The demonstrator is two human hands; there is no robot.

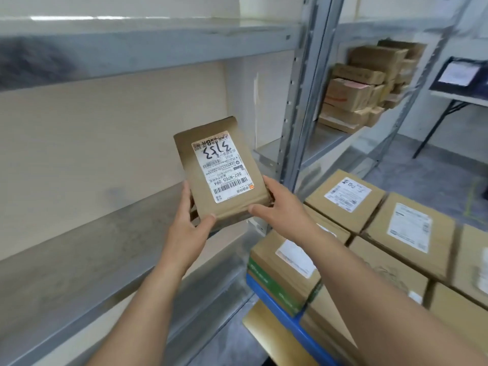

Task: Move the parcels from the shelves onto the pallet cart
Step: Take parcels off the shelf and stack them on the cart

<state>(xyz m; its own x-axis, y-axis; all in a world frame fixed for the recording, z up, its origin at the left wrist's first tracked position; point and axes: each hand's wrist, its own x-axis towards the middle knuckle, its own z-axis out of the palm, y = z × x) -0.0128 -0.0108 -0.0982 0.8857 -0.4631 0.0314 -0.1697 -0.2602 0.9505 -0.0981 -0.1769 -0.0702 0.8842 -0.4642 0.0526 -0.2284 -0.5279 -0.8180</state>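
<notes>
Brown parcel (pixel 221 170) is gripped by left hand (pixel 188 223) and right hand (pixel 282 204), fingers (pixel 267 182) curled round its near corners.

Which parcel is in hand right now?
The flat brown parcel with the upside-down label, gripped by left hand and right hand. The other parcels lie stacked on the cart or far shelf.
</notes>
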